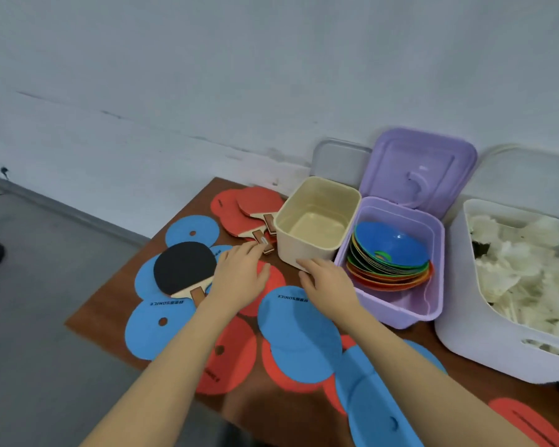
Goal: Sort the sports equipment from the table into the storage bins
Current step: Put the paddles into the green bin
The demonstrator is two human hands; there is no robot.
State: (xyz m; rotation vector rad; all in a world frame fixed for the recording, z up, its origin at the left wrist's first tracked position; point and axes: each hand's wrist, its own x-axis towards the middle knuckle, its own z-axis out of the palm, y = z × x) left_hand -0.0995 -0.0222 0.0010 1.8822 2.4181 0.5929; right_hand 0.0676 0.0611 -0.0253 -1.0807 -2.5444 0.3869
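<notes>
The left hand lies flat with straight fingers touching the wooden paddle handles of the smooth red paddles; it holds nothing. The right hand lies open, fingertips against the glossy cream plastic bin. Flat round blue covers printed "SONICE" lie below both hands on the brown desk.

- The left hand is bare, without glove, ring or watch.
- The right hand is likewise bare.
- Both forearms are uncovered; no sleeve shows.
</notes>
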